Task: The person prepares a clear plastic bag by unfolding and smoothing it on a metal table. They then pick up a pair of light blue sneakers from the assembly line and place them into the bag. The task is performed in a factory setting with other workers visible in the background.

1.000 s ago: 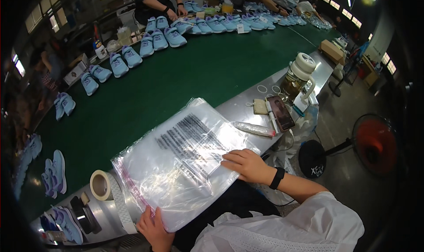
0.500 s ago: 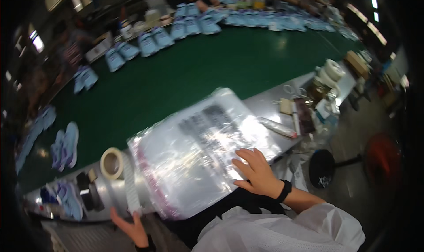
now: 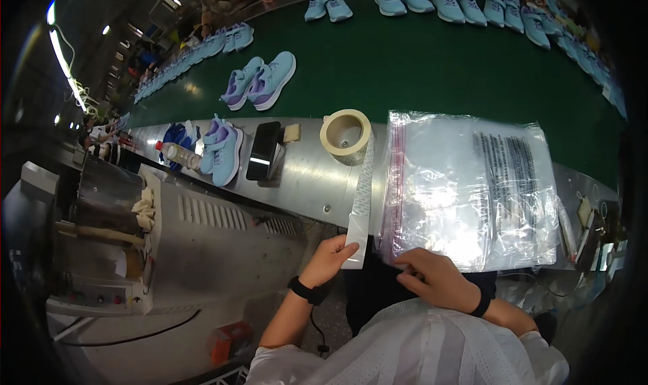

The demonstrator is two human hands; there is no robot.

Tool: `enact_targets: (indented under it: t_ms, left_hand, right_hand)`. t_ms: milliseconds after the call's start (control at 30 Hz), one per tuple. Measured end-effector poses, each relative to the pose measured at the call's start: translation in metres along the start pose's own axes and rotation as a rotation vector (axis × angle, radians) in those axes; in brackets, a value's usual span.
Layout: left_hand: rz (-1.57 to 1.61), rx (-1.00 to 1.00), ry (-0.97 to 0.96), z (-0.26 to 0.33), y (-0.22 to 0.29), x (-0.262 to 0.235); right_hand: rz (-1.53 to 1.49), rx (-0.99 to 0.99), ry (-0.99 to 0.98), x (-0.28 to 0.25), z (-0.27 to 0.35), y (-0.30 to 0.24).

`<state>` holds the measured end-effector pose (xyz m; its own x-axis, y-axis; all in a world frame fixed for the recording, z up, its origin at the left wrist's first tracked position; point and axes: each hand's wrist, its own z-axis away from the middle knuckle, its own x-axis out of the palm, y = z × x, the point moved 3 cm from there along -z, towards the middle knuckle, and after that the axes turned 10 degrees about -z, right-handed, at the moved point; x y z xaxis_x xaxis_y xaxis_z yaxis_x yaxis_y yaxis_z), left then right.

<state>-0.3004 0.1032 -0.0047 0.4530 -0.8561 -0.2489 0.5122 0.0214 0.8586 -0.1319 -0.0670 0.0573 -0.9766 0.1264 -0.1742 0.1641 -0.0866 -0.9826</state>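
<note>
My left hand [image 3: 329, 260] pinches the loose end of a whitish strip of stickers [image 3: 363, 199]. The strip runs down from a cream-coloured roll [image 3: 345, 136] standing on the metal table edge. Close to the near left corner of a stack of clear plastic bags [image 3: 439, 189] is my right hand [image 3: 439, 280], its fingers loosely bent and apart. It holds nothing that I can make out; whether the fingertips touch the bags is unclear. The bags lie flat, with a pinkish-red band along their left side and dark print on the right.
Pale blue and purple sneakers [image 3: 271, 81] stand on the green belt [image 3: 337, 68], with more in rows along its far side. A sneaker pair [image 3: 221, 152], a black phone [image 3: 263, 150] and a bottle [image 3: 181, 155] are on the metal ledge. A metal machine [image 3: 223, 250] stands at left.
The view has swung left. My left hand has closed on the strip's end. My right hand has left the top of the bags and come to their near left corner.
</note>
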Motion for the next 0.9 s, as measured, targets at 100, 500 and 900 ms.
enact_targets:
  t_ms: [100, 500, 900]
  left_hand:
    - [0.218, -0.023, -0.169, 0.014, 0.027, 0.015]
    - [0.530, 0.103, -0.249, -0.076, 0.056, -0.017]
    - [0.370, 0.111, 0.295, -0.054, 0.033, -0.038]
  right_hand:
    - [-0.420, 0.206, 0.061, 0.019, -0.024, 0.013]
    - [-0.667, 0.428, 0.038, 0.021, -0.034, 0.025]
    - [-0.193, 0.309, -0.278, 0.041, -0.014, 0.034]
